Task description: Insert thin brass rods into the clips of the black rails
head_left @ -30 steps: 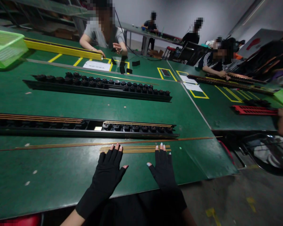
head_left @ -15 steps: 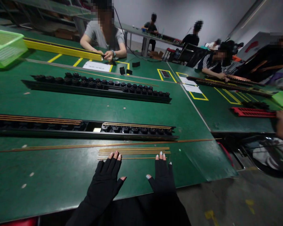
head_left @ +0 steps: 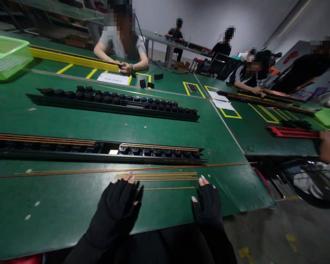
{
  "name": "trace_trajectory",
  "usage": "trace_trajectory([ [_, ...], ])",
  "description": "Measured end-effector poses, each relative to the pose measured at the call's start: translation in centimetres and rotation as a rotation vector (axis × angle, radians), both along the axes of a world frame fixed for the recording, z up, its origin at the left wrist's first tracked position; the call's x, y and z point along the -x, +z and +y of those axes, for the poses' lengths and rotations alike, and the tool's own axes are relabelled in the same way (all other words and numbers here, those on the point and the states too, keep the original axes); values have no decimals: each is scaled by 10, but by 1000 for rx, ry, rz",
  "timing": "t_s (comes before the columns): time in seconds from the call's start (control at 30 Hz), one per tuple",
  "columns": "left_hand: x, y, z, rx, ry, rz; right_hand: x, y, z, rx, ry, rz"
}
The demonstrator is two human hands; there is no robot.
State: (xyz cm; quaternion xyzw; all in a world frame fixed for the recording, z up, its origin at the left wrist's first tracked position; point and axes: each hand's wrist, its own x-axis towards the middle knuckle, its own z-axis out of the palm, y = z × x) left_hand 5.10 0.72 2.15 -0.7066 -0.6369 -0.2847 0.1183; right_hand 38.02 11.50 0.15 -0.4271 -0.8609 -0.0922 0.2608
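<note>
Several short brass rods (head_left: 159,177) lie side by side on the green table, and one separate rod (head_left: 170,188) lies nearer the front edge. My left hand (head_left: 117,201), in a black fingerless glove, is at the left ends of the rods, its fingertips touching them and its fingers partly bent and apart. At their right ends is my right hand (head_left: 208,200), open, thumb apart from the fingers, holding nothing. Behind the rods runs a black channel (head_left: 159,159) with black parts and rods in it. Long thin rods (head_left: 85,171) lie between.
Farther back lies a second black channel (head_left: 112,108) with black parts. A green basket (head_left: 8,60) stands at the far left. Across the table a person (head_left: 123,40) handles a yellow bar (head_left: 77,60). A red rack (head_left: 294,132) is at the right, near another person's hand.
My right hand has moved right, to the rods' ends. My left hand has shifted slightly left and its fingers are more bent. The separate rod has moved a little toward the front edge.
</note>
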Motion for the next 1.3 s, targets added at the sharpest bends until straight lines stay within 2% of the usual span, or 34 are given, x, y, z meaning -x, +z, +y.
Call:
trace_trajectory([
  [0.07,-9,-9,6,40,-49,-11,13,6,3,118,79,-134],
  [0.17,-22,-35,8,105,-99,-51,34,10,2,278,121,-280],
  [0.27,-29,-51,5,99,-139,-63,51,13,1,307,114,-311],
  [0.37,-32,-41,0,68,-153,-8,67,13,2,315,98,-324],
  [0.5,-35,-9,-6,170,-145,60,86,6,2,309,72,-320],
  [0.57,-38,-3,-6,218,-102,27,91,0,3,310,68,-314],
  [0.67,-46,-12,-1,221,-40,48,93,-11,4,304,81,-251],
  [0.87,-64,-51,22,4,169,125,84,-31,-3,248,85,-123],
  [0.93,-66,-58,25,-27,181,91,82,-35,-8,214,73,-79],
  [1.03,-66,-64,20,-78,128,24,82,-39,-14,153,64,5],
  [1.17,-63,-63,16,-145,93,-28,76,-35,-12,82,94,119],
  [1.23,-60,-53,23,-160,92,-66,71,-25,-4,35,160,184],
  [1.3,-54,-36,36,-164,64,-78,67,-9,8,-30,249,235],
])
